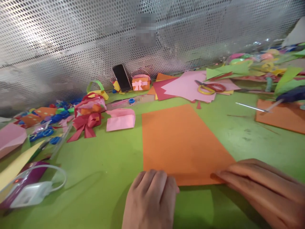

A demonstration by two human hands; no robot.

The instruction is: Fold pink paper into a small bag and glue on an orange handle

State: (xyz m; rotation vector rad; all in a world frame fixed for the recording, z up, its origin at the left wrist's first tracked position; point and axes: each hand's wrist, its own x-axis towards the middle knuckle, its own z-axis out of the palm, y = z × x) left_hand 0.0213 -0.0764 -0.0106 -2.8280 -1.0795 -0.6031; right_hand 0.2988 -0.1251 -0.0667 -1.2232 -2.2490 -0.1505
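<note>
An orange sheet of paper (pixel 181 143) lies on the green table in front of me, its near edge lifted slightly off the surface. My left hand (pixel 152 197) is closed on the near left part of that edge, fingers curled over the top and thumb tip showing at the side. At the near right corner, my right hand (pixel 259 187) pinches the same sheet between thumb and fingers. Beyond the sheet's far left corner stands a small folded pink paper piece (pixel 120 121).
A red paper bow (pixel 87 125) and blue-handled scissors (pixel 41 134) lie left, near a purple device with a white plug (pixel 30 194). A phone (pixel 122 78) leans on the perforated metal wall (pixel 95 38). Scissors (pixel 207 88) rest on pink paper. A glue gun (pixel 292 94) is right.
</note>
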